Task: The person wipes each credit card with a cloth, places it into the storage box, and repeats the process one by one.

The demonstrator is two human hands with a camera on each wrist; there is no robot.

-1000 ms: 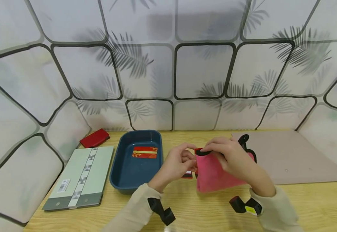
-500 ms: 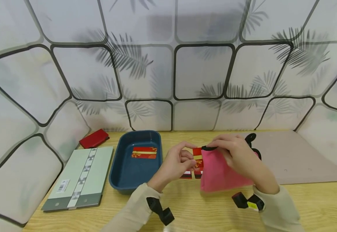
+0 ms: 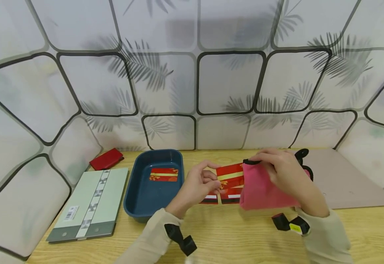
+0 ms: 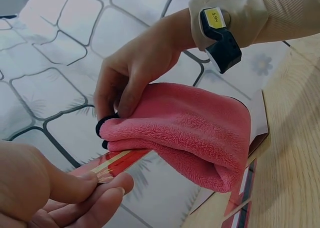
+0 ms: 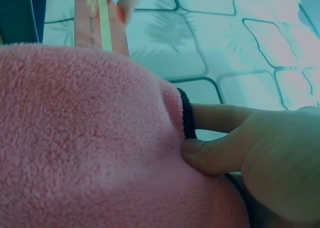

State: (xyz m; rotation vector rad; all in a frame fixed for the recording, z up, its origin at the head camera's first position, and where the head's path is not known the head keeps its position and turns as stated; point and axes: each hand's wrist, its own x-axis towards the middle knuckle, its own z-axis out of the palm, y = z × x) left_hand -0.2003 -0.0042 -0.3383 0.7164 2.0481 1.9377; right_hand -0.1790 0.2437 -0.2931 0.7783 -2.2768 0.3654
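Observation:
My left hand (image 3: 193, 189) pinches the near end of a red card with a gold stripe (image 3: 229, 173) between thumb and fingers. The card's other end is covered by a folded pink plush cloth (image 3: 266, 187) with black edging. Thumb and fingers of my right hand (image 3: 282, 170) grip the cloth at its black upper edge, as the right wrist view also shows. Beneath the held card, two red cards with white and black stripes lie on the table, a right one (image 3: 230, 198) and a left one (image 3: 210, 200), the latter partly behind my left hand.
Left of my hands stands a blue tray (image 3: 152, 196) holding another red-and-gold card (image 3: 163, 175). A pale green folder (image 3: 86, 205) lies farther left, a red wallet-like item (image 3: 107, 159) behind it. At the right is a flat beige board (image 3: 347, 183); a patterned curtain-like backdrop (image 3: 229, 84) encloses the table.
My right hand has drawn the pink cloth to the right along the card, uncovering more of its red-and-gold face. The right striped card shows more fully. My left hand has barely moved.

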